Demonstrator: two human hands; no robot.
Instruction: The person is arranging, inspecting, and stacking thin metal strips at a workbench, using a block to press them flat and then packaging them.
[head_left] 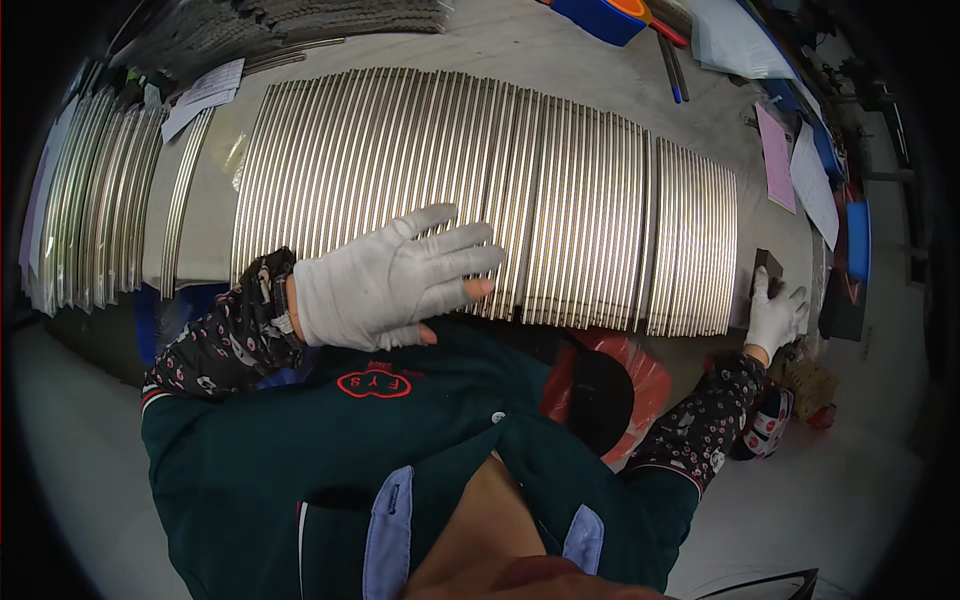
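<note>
Slim, shiny metal rods (400,150) lie side by side in a wide row across the table, parted by narrow gaps into groups. My left hand (385,280), in a white glove with some bare fingertips, rests flat over the near part of the rods, fingers spread and holding nothing. Off the row's right end, my right hand (777,315), also white-gloved, has its thumb and fingers around a small dark block (768,262) at the table's near edge. The block's lower part is hidden by the hand.
Plastic-wrapped bundles of rods (100,200) stand at the left, beside a few loose rods (187,200). More rods (290,25) are piled at the back left. A blue and orange tape roll (605,18), pens (674,70) and paper sheets (815,185) lie at the back and right.
</note>
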